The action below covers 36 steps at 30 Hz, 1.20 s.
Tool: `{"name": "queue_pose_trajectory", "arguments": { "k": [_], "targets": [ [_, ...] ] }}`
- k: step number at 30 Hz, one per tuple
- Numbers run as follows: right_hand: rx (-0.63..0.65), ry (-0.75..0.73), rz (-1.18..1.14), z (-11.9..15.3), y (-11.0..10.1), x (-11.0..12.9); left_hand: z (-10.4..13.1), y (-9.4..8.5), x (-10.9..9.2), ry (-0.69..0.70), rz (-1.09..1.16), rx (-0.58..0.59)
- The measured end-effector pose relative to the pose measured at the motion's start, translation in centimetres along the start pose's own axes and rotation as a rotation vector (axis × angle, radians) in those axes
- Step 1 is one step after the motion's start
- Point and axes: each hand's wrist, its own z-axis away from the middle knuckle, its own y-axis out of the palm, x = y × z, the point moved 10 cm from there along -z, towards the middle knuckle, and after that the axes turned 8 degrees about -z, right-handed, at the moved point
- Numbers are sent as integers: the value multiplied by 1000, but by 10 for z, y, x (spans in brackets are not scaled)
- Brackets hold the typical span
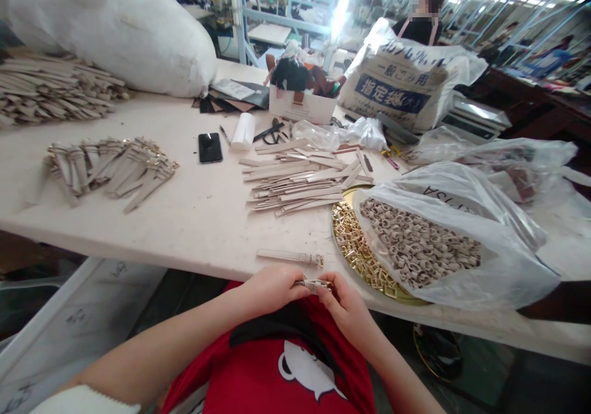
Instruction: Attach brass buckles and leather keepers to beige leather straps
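My left hand [282, 286] and my right hand [344, 303] are closed on the two ends of a short beige strap [314, 285] at the table's front edge. A bit of gold metal shows by my right fingers; the rest of that end is hidden. Just beyond my hands lies another beige strap with a gold buckle [319, 260] at its right end. Farther back is a loose pile of flat beige strips [295, 183]. On the right, gold buckles [357, 248] fill part of a round gold tray [338, 242], beside small beige loops [415, 242] in a clear plastic bag [498, 217].
Buckled straps [115, 165] lie in a heap at left, with a large strip stack [50, 88] behind. A phone [210, 148], a white roll [243, 132], scissors [276, 132] and a white box [302, 106] stand mid-table. A printed sack [406, 82] and a person [420, 29] are behind.
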Motion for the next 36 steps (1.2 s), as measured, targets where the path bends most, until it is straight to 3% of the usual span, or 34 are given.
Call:
{"name": "queue_pose_trajectory", "arguments": {
  "k": [7, 15, 23, 26, 30, 32, 36],
  "targets": [
    [-42, -30, 51, 7, 2, -1, 4, 6, -5, -31, -134, 25],
    [71, -10, -146, 1, 14, -8, -2, 7, -18, 35, 29, 54],
    [36, 4, -305, -27, 14, 3, -11, -28, 0, 75, 14, -38],
    [12, -29, -161, -47, 6, 6, -25, -33, 10, 93, -65, -58],
    [-189, -144, 320, -65, -21, 8, -45, -38, 40, 34, -224, -159],
    [-249, -185, 422, -66, -26, 6, -54, -44, 48, 45, -270, -217],
    [-281, -224, 394, -57, -23, 0, -76, -84, 56, -30, -393, -441]
  ]
}}
